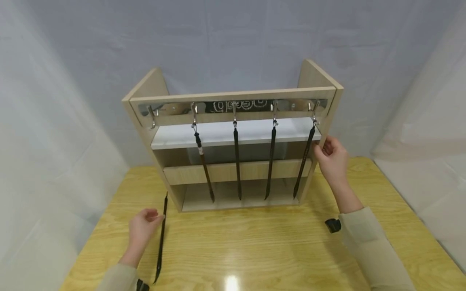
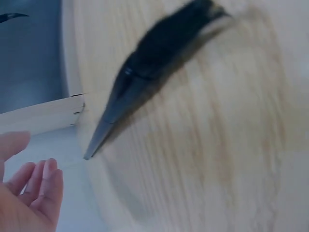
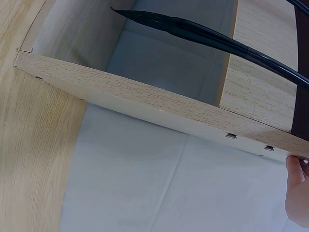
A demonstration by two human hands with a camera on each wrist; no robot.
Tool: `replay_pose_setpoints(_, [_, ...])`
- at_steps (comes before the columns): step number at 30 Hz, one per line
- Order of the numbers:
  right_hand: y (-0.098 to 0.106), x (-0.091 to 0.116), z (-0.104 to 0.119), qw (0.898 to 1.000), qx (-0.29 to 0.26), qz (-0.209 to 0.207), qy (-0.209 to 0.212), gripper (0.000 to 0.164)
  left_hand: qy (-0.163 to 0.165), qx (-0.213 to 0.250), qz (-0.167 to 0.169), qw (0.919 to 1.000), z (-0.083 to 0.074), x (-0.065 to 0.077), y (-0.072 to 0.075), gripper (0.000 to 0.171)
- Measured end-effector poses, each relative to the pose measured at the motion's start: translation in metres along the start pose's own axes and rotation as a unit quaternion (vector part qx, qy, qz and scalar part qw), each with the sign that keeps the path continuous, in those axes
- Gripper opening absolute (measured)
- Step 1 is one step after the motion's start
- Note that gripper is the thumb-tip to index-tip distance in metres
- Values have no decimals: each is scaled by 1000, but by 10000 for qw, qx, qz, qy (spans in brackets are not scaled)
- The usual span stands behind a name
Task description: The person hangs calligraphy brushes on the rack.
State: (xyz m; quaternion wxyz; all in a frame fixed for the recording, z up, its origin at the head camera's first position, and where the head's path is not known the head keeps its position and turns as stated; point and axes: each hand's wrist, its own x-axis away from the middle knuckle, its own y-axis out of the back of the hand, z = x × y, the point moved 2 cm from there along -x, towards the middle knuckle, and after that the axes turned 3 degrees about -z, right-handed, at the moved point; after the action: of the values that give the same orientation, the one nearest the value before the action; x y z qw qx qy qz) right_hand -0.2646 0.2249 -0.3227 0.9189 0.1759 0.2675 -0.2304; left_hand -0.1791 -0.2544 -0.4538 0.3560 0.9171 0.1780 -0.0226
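Observation:
A dark writing brush (image 1: 161, 238) lies on the table with its bristle end toward me. Beside it my left hand (image 1: 142, 228) hovers with its thumb and fingers apart; the left wrist view shows a gap between the fingertips (image 2: 50, 166) and the brush (image 2: 130, 82). My right hand (image 1: 333, 159) holds the right side panel of the wooden shelf (image 1: 342, 87), its thumb at the front edge. Most of that hand is outside the right wrist view. Several more brushes (image 1: 237, 161) hang by loops from the shelf's metal hooks (image 1: 234, 111).
A metal hook rail (image 1: 174, 109) runs across the shelf's upper front, with another hook (image 1: 151, 115) at its left end. Inside are a white board (image 1: 214, 131) and a wooden crosspiece (image 1: 255, 169). Pale sheets (image 1: 233, 48) surround the yellowish wooden table (image 1: 233, 242).

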Motion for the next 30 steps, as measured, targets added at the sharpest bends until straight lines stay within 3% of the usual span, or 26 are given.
replay_pose_setpoints(6, [-1, 0, -2, 10000, -23, -13, 8, 27, 185, -255, 800, 9963, 8, 2, -5, 41])
replay_pose_setpoints(11, [0, 0, -1, 10000, -15, -10, 24, 26, 194, -611, 1179, 9909, 13, 3, -8, 45])
replay_pose_setpoints(30, [0, 0, 0, 10000, -71, 24, -4, 26, 170, -1338, 1481, 9797, 16, 1, -11, 44])
